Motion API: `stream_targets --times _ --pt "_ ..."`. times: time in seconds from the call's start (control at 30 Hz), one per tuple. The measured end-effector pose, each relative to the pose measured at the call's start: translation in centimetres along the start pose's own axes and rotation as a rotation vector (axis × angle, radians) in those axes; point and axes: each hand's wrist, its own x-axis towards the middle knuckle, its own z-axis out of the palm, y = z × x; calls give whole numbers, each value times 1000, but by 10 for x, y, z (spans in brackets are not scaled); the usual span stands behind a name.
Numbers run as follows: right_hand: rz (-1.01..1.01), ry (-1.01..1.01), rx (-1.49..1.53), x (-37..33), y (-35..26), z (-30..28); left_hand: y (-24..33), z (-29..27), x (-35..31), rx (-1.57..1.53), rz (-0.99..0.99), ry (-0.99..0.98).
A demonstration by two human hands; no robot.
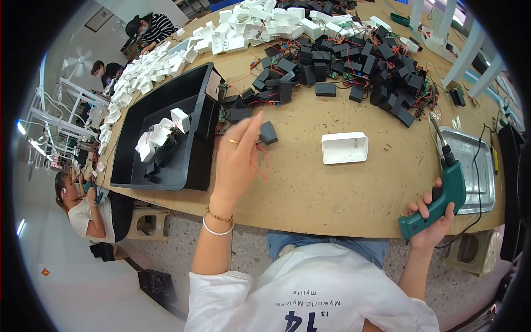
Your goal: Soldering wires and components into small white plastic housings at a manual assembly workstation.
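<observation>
My right hand (433, 217) is wrapped round the grip of a green soldering gun (452, 191), its metal tip pointing up and away over the table's right side. My left hand (237, 157) is over the table beside the black bin, fingers pressed together; the thumb is mostly hidden. Right against those fingers sits a small black box (268, 133), and a thin red wire (267, 163) loops out from under the hand. What the fingers grip is hidden from view. Between my hands, an open white plastic case (345, 149) lies on the table with its hollow side up.
The black bin (202, 141) at left holds several white cases and wired parts. Black boxes with red wires (354, 61) are heaped at the far side, white cases (232, 33) behind them. A metal tray (480, 171) and a cable are at right. Other people work at left.
</observation>
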Motion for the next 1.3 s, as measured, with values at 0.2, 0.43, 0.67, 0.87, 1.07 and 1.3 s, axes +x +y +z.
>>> stream_targets --times 0.2,0.43,0.67,0.87,1.07,1.3 --pt "-4 -2 9 1 2 1 7 -5 4 -490 -350 -113" --pt "-23 41 -14 -1 0 3 33 7 9 -1160 -679 -494" --pt "-27 100 -22 0 1 3 84 33 10 -655 -83 -252" --pt "-44 101 -60 -3 4 6 101 56 7 -671 -195 -127" --pt "-56 40 -290 -19 12 9 101 58 11 -503 -227 -188" --pt "-15 67 -396 -30 24 20 99 74 18 -287 -1 -93"
